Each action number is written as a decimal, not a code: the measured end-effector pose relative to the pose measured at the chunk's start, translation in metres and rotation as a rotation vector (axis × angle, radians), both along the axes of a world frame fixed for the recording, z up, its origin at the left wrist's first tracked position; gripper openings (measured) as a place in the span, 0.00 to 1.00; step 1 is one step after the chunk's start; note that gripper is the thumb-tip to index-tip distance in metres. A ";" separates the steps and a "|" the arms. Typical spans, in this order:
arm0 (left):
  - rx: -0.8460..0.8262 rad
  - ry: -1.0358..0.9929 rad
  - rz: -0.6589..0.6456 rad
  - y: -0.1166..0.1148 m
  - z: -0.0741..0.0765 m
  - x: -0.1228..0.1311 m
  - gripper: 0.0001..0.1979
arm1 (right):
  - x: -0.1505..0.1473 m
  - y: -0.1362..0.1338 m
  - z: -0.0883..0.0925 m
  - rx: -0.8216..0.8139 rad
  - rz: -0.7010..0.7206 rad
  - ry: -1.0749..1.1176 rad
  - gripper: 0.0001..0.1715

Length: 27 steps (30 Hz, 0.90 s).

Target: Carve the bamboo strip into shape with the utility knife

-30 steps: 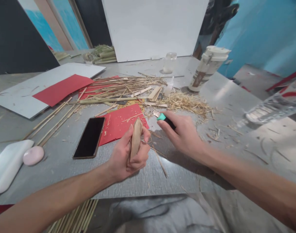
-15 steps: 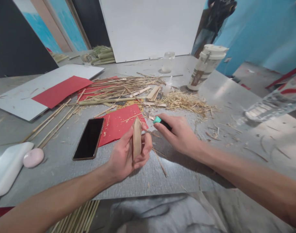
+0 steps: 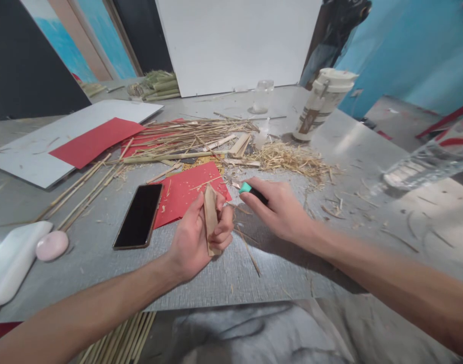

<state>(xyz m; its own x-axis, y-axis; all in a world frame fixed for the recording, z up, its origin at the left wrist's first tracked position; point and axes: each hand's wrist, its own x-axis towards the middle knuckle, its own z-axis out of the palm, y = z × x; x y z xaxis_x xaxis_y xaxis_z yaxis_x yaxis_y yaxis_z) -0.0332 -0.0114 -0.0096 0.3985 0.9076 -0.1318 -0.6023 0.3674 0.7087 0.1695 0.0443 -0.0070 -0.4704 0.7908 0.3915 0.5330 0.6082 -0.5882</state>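
Note:
My left hand [image 3: 193, 237] is wrapped round a flat, pale tan strip [image 3: 211, 217] with a pointed upper end, held nearly upright above the table's near part. To its right, my right hand [image 3: 279, 205] grips a cutter [image 3: 246, 188] with a green and black handle. The cutter's metal blade points left, apart from the strip. Behind the strip lies a red sheet [image 3: 186, 194] with small shavings on it. A dark phone [image 3: 138, 216] rests left of my left hand.
Thin stalks [image 3: 193, 134] and a heap of shavings [image 3: 295, 159] lie behind my hands. A tumbler [image 3: 322, 103] and glass jar [image 3: 262, 96] stand farther back. At right is a clear bottle [image 3: 432, 156]; a pink round object [image 3: 52, 246] is at left.
The strip in my left hand has turned and tilted, its top shifting slightly left, and the left fingers have moved with it. My right hand with the cutter has hardly moved.

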 end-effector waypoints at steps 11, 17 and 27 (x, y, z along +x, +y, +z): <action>-0.027 -0.052 -0.037 0.000 -0.001 0.000 0.20 | 0.001 0.000 -0.001 -0.004 0.003 -0.017 0.20; -0.005 -0.062 -0.008 -0.001 -0.002 -0.001 0.18 | 0.001 -0.001 0.000 0.028 0.012 -0.011 0.20; -0.012 -0.082 0.013 -0.001 -0.009 0.002 0.05 | 0.006 -0.006 0.001 0.204 0.171 -0.065 0.16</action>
<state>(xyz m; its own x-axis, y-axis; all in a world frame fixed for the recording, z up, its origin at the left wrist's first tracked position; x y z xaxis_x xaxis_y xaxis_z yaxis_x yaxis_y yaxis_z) -0.0315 -0.0124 -0.0189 0.3969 0.9113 -0.1101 -0.6627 0.3674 0.6525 0.1752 0.0379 -0.0064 -0.6199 0.6055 0.4991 0.4447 0.7951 -0.4124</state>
